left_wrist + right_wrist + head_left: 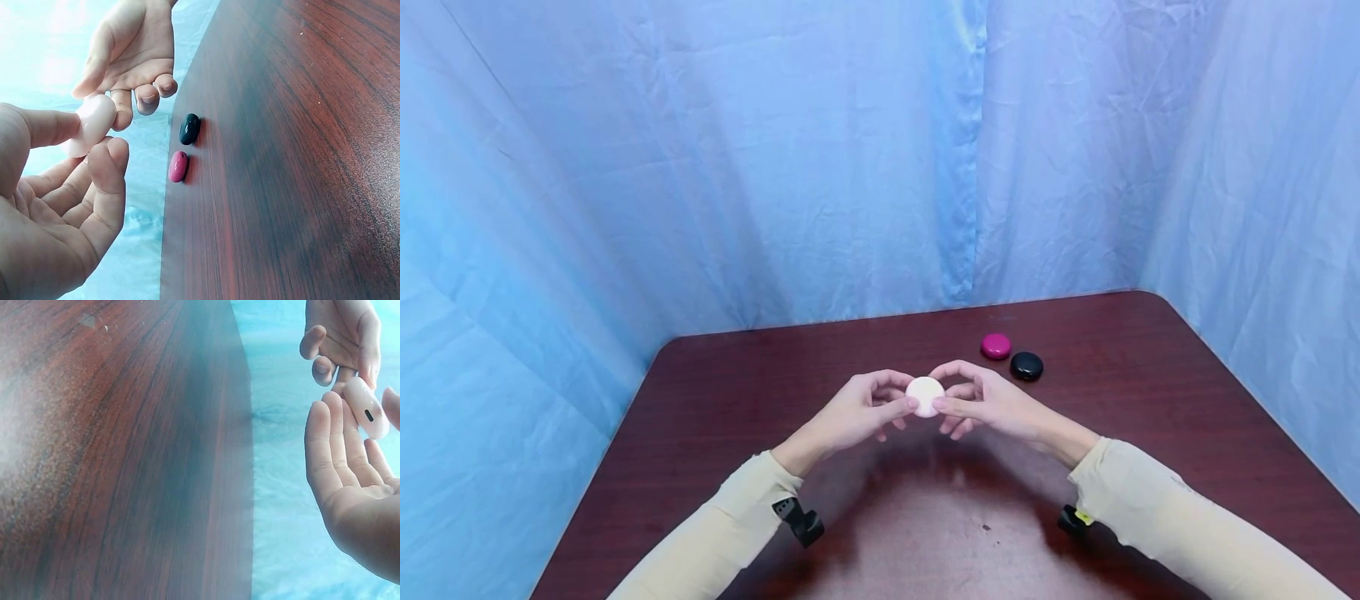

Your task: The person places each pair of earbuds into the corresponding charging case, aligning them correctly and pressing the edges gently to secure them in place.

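Note:
Between both hands, raised above the table, is a round white pebble-shaped case [925, 397] that looks like an earbud case. A small dark slot shows on its edge in the right wrist view, where the case [367, 409] is tilted. My left hand [867, 408] pinches its left side between thumb and forefinger. The right hand [988, 402] pinches the opposite side the same way, its other fingers loosely spread below. Past the right hand, a glossy pink case [996, 347] and a black case [1026, 366] of like shape lie on the table.
The dark red-brown wooden table [760, 367] has rounded far corners. Pale blue curtains [850, 167] hang behind it and along both sides. Dark wrist devices [801, 523] are strapped under both cream sleeves [737, 508].

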`<state>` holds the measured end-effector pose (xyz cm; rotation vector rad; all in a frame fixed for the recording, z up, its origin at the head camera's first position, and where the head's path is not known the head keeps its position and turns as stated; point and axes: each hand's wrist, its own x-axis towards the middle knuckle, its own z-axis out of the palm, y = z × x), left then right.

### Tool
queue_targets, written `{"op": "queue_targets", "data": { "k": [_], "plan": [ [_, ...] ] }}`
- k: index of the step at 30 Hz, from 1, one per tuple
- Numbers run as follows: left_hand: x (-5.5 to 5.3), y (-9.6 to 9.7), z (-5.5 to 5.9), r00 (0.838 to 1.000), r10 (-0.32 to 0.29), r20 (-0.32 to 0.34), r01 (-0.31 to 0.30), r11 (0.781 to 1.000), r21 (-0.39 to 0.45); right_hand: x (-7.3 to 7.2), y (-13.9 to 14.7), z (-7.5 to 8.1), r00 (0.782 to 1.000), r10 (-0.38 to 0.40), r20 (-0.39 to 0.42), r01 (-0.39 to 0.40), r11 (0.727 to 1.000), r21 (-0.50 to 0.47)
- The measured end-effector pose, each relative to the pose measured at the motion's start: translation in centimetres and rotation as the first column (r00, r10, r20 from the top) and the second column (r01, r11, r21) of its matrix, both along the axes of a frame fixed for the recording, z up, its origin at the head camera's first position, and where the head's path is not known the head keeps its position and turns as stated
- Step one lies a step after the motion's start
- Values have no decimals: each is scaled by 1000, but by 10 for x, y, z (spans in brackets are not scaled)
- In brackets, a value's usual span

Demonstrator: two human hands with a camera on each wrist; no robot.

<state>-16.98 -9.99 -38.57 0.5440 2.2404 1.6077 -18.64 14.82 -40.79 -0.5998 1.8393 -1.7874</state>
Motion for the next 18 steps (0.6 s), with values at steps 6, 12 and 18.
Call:
{"op": "queue_targets", "data": {
  "k": [6,12,18],
  "plan": [
    [0,1,0,1000,3,-3,-3,1000,-7,0,1,-2,1000,-4,-2,4,1000,-11],
    [1,2,0,999,35,-5,-35,999,-14,0,1,-4,999,-29,-16,28,999,-35],
    [0,3,-2,998,58,1,-58,998,0,0,0,-3,999,-29,-14,28,999,-35]
  ]
}}
